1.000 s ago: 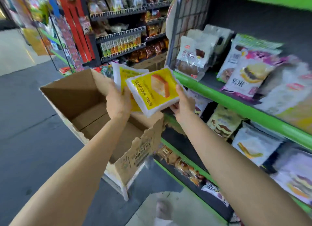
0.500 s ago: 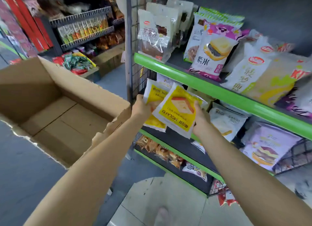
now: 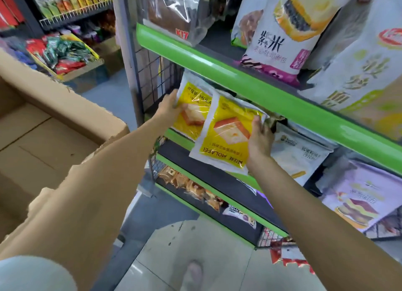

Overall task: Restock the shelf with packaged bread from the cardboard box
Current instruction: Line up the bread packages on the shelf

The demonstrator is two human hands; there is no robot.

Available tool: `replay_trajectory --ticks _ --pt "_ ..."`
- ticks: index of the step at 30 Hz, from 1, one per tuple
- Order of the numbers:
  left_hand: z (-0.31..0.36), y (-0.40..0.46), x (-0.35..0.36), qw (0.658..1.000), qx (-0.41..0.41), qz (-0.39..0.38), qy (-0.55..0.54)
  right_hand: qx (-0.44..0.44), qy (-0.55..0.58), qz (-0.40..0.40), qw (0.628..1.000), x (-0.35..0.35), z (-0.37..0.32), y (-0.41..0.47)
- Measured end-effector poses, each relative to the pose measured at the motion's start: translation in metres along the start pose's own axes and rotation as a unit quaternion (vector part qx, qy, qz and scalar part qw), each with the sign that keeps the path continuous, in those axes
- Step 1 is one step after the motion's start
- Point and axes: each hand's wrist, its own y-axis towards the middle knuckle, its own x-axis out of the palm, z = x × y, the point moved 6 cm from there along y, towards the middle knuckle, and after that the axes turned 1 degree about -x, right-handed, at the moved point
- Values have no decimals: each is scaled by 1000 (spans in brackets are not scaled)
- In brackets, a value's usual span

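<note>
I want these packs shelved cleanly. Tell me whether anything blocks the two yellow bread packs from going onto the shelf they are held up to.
Mostly clear. The left hand and right hand hold the yellow bread packs under the green shelf edge. A white pack already stands just right of them, so only the left end looks free; the shelf behind them is hidden.

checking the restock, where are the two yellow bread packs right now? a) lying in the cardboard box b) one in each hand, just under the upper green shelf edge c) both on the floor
b: the left hand grips one yellow pack and the right hand the other yellow pack, both just below the green shelf edge.
</note>
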Motion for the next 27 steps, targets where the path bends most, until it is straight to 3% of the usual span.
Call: replay_trajectory --ticks 4,7,10,14,17,23,27 --pt "-15 -7 5 999 11 30 -41 -25 29 -6 999 7 0 -2" --pt "-13 -32 6 995 6 12 -97 -44 31 5 999 9 -3 -5" --pt "-8 -39 14 1000 19 10 4 -27 58 8 998 13 -2 -7" --pt "6 -30 13 987 37 87 131 -39 55 5 998 12 -3 -7" --pt "0 -25 12 988 -8 118 94 -45 61 2 997 9 -2 -3" --pt "-8 -30 18 995 -50 73 37 -46 55 -15 997 7 -1 -5" --pt "4 -48 7 988 -44 139 46 -44 62 -27 997 9 -2 -14"
